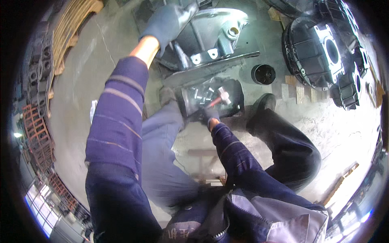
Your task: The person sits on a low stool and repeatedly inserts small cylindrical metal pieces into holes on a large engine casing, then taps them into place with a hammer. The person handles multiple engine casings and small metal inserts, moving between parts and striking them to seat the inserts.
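Gray-gloved left hand (172,23) meets a metal casing (208,34), its grip impossible to tell; right hand (210,114) wraps its grip around a red-handled hammer (223,96) over a tray (238,97).

Dark gloves (166,22) cover the hands (212,114); navy sleeves (115,109) — pale-striped; grey-and-navy zipped jacket (263,208); dark trousers (293,156).

We have our left hand (170,23), in a dark grey glove, against the upper left part of a grey metal casting (206,30); in our gloved right hand (210,114) we hold a hammer (224,94) by its red handle over a dark tray (237,96) of small shiny metal pieces (205,95); to the right we see a round black can (255,80) and, beyond it, black metal housings (303,52); on our left lie a wooden pallet (75,28) and a rust-coloured rack (36,128).
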Available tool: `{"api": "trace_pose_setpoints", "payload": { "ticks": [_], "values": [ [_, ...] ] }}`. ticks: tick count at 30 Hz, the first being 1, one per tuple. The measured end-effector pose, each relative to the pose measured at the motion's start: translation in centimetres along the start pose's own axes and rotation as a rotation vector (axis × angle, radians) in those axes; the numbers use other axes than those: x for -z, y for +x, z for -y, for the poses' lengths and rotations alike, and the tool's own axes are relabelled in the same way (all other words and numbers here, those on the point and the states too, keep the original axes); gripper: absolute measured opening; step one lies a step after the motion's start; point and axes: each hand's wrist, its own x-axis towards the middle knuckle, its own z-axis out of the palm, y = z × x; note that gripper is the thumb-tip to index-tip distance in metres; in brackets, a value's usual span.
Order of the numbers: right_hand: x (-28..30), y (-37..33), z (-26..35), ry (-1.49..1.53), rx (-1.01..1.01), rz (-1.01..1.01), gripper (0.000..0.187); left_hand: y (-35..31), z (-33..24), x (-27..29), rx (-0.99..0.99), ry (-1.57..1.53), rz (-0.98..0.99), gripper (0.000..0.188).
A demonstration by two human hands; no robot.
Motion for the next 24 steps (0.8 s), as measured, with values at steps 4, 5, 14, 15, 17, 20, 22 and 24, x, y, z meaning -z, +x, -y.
{"api": "trace_pose_setpoints", "payload": {
  "ticks": [4, 5, 14, 15, 17, 20, 22, 24],
  "values": [
    [-1.3, 0.3, 0.5, 0.271, -0.341, -0.081, 0.024, -0.5, -0.9, 0.1, 0.098, 0.078, 0.003, 0.072],
    [-1.5, 0.2, 1.1, 0.309, -0.362, -0.077, 0.024, -0.5, -1.1, 0.1, 0.105, 0.065, -0.003, 0.078],
    [-2.0, -0.1, 4.5, 0.699, -0.47, -0.086, 0.029, -0.6, -1.3, 0.4, 0.101, 0.078, -0.003, 0.067],
    [-1.5, -0.5, 4.4, 0.761, -0.472, -0.093, 0.03, -0.6, -1.3, 0.4, 0.119, 0.084, 0.003, 0.068],
    [0.1, -1.6, 4.6, 0.869, -0.447, -0.074, 0.032, -0.6, -1.3, 0.4, 0.125, 0.087, -0.013, 0.069],
    [3.9, -5.0, 5.7, 0.875, -0.283, 0.069, 0.028, -0.7, -1.2, 0.4, 0.122, 0.074, -0.022, 0.07],
    [6.6, -7.4, 7.2, 0.747, -0.32, 0.076, 0.034, -0.7, -1.2, 0.3, 0.159, 0.056, 0.025, 0.07],
    [8.5, -10.2, 9.0, 0.573, -0.389, 0.004, 0.028, -0.7, -1.3, 0.4, 0.167, 0.055, 0.044, 0.07]
  ]
}}
